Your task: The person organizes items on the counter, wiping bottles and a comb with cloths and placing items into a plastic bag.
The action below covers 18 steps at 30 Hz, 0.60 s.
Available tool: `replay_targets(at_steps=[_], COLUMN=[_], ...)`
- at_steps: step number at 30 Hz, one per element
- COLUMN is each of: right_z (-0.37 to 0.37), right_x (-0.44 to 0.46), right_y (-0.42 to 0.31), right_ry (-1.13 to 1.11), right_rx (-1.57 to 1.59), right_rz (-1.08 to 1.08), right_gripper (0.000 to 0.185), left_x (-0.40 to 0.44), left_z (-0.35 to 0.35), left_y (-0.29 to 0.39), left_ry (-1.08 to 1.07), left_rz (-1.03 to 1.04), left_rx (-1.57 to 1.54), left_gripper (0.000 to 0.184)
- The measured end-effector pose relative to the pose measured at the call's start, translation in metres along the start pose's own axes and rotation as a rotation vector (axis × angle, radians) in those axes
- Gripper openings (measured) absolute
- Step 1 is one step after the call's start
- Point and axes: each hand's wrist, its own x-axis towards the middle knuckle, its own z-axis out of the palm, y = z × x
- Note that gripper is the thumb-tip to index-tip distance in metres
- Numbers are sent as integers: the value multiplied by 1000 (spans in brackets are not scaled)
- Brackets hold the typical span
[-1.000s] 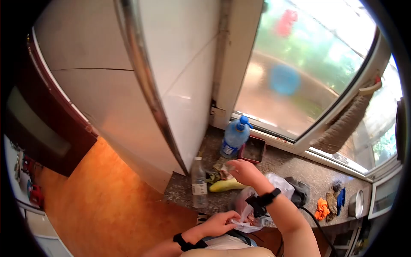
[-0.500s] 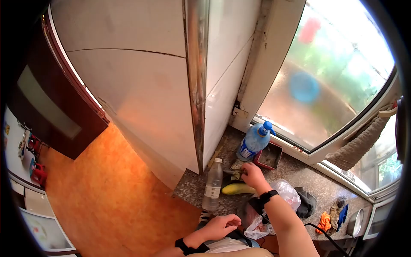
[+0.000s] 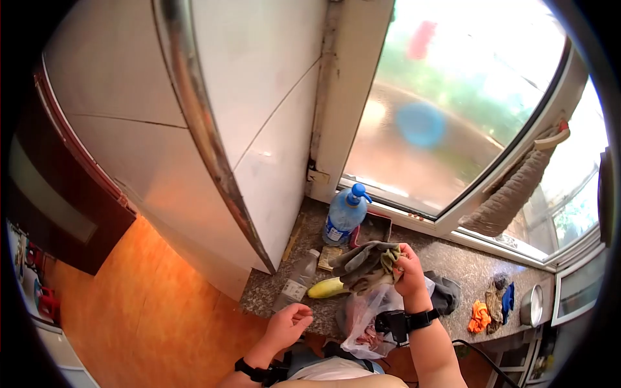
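My right hand [image 3: 409, 275] grips a crumpled grey-green cloth [image 3: 365, 265], holding it up over the counter. Part of a yellow-green cucumber-like vegetable [image 3: 328, 288] shows below the cloth, its right end hidden. My left hand [image 3: 289, 325] is loosely curled with nothing visible in it, close to the base of a clear plastic bottle [image 3: 297, 282]. A thin plastic bag [image 3: 372, 317] with pinkish contents lies at the counter's front edge, beneath my right wrist. Behind the cloth stands a blue pump bottle [image 3: 343, 216] beside a dark red-rimmed tray [image 3: 373, 231].
The speckled stone counter [image 3: 424, 251] runs along the window. A dark grey cloth [image 3: 445, 294], an orange cloth [image 3: 479, 317], a blue cloth [image 3: 508, 302] and a metal bowl [image 3: 532, 305] sit to the right. A tiled wall corner [image 3: 223, 174] rises at left.
My right hand has lifted the grey-green cloth off the counter and moved right. My left hand has shifted left toward the clear bottle, which now leans. The camera view has turned.
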Motion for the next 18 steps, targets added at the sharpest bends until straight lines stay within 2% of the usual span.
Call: replay_targets(at_steps=[2, 3, 5, 6, 8, 9, 10, 11, 12, 13, 14, 15, 16, 18], right_z=[2, -6, -6, -4, -7, -10, -14, -19, -20, -21, -23, -37, -23, -37], right_x=[-8, -12, -30, -39, -58, -67, -75, -82, -88, -94, -102, -99, -102, -96], right_y=[-9, -12, -33, -44, -61, -67, -72, -78, -79, -78, -76, -61, -52, -17], right_ry=[-8, -69, -83, -113, -94, -123, -152, -204, -230, -216, -202, -164, 6, 242], right_rx=[51, 59, 42, 28, -20, -40, -60, -101, -183, -275, -365, -714, -1046, -1370], right_rz=[-30, -63, -100, -129, -161, -174, -188, -144, -133, -45, 45, 54, 102, -237], right_gripper=[28, 32, 28, 24, 19, 18, 18, 16, 18, 20, 21, 24, 21, 18], left_x=[3, 4, 1, -1, 0, 3, 5, 10, 14, 17, 19, 20, 19, 17], left_z=[4, 9, 24, 30, 41, 45, 48, 53, 57, 59, 59, 59, 58, 58], left_y=[18, 24, 37, 45, 61, 66, 60, 48, 38, 32, 27, 24, 23, 22], left_ry=[-202, -218, -373, -388, -424, -409, -418, -405, -391, -399, -400, -399, -406, -422], left_rz=[-17, -12, -30, -34, 72, 38, 43, 50, 60, 69, 30, -11, -3, 21], left_rx=[-10, -10, 21, 19, 294, 313, 314, 336, 357, 360, 231, 102, 107, -85], left_gripper=[33, 33, 39, 39, 51, 55, 55, 48, 40, 40, 33, 25, 25, 14])
